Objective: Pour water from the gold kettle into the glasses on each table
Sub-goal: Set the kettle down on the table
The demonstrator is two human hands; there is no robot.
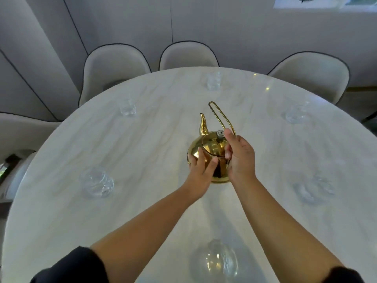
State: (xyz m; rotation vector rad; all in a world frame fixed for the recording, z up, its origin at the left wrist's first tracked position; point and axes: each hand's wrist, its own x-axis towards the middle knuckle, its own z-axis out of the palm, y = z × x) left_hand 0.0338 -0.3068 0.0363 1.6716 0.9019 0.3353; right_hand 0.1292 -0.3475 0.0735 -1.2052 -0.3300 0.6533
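Observation:
The gold kettle (210, 149) stands upright in the middle of the round marble table (142, 139), spout pointing away, its thin wire handle raised. My left hand (201, 167) rests against the kettle's near left side with fingers spread on the body. My right hand (239, 155) grips the lower part of the wire handle on the kettle's right side. Several clear glasses ring the table: one nearest me (217, 260), one at the left (97, 181), one far left (127, 107), one at the far side (214, 80), two on the right (296, 114) (312, 188).
Cream upholstered chairs with dark piping stand around the far edge of the table (116, 64) (187, 56) (312, 76). Another chair back shows at the left (24, 125). Pale wall panels rise behind them.

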